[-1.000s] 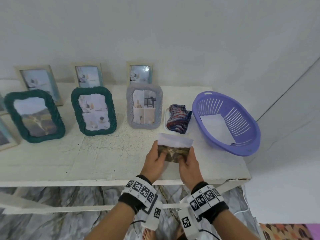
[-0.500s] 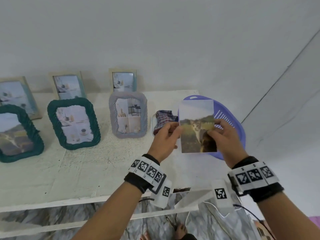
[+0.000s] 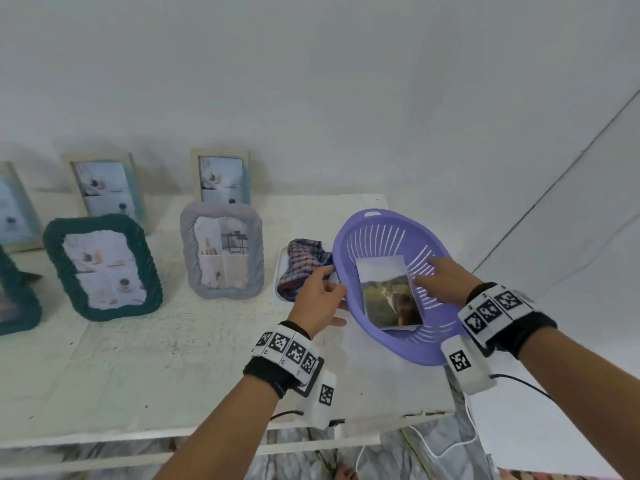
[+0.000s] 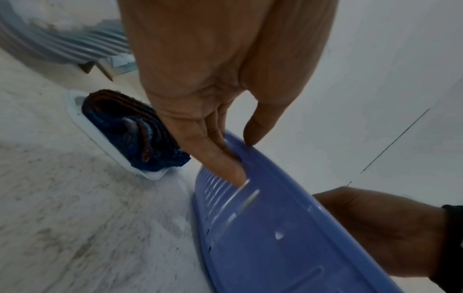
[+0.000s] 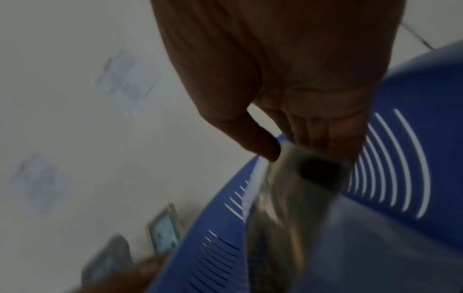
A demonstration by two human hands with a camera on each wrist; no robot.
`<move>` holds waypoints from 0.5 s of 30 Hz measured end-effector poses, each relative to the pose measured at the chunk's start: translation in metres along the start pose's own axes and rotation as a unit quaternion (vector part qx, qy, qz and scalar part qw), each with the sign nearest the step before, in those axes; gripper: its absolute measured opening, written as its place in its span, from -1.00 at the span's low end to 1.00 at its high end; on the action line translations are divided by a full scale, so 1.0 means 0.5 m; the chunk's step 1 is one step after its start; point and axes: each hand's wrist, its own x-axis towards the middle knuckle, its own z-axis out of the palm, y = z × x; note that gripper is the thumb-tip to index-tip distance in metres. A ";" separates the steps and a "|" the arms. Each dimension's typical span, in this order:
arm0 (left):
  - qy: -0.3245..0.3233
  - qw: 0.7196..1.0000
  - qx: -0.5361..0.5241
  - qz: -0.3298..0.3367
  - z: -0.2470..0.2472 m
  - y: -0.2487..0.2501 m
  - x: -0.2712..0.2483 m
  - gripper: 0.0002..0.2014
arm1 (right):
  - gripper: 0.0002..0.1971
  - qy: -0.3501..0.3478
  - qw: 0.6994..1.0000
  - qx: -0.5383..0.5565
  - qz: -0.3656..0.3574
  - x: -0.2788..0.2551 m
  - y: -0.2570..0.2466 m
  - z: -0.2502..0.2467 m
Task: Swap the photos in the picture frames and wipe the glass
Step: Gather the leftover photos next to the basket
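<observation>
My right hand [image 3: 445, 278] pinches the cat photo [image 3: 388, 292] at its right edge, its long axis running away from me inside the purple basket [image 3: 377, 344]. My left hand [image 3: 320, 299] grips the basket's near-left rim — the photo lies just right of it, nearer my right.

A plain white wall [image 3: 311, 81] fills the upper part of the head view, evenly lit and without strong shadows. To the right, a thin dark line [image 3: 561, 181] runs diagonally down another white surface. The tabletop [image 3: 138, 368] is white and rough, speckled with small dark marks, and its front edge is chipped near the right corner. A white rail [image 3: 104, 460] runs below that edge. Beneath it lies a grey marbled floor [image 3: 398, 459].
</observation>
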 end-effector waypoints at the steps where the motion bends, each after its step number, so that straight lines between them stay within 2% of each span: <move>1: 0.005 1.000 -0.004 -0.001 0.000 -0.001 0.003 -0.59 | -0.41 -0.006 0.998 -0.059 -0.004 0.004 0.001 -0.005; 3: 0.012 1.000 -0.009 0.001 0.001 -0.003 0.010 -0.58 | -0.46 0.008 0.994 -0.108 -0.023 0.006 0.001 -0.019; 10: 0.031 0.999 -0.024 0.002 0.010 -0.004 0.034 -0.63 | -0.65 0.088 0.981 -0.125 -0.122 0.011 0.008 -0.050; 15: 0.051 0.999 -0.004 0.017 0.000 0.009 0.057 -0.63 | -0.78 0.052 0.983 0.021 -0.176 0.028 0.035 -0.073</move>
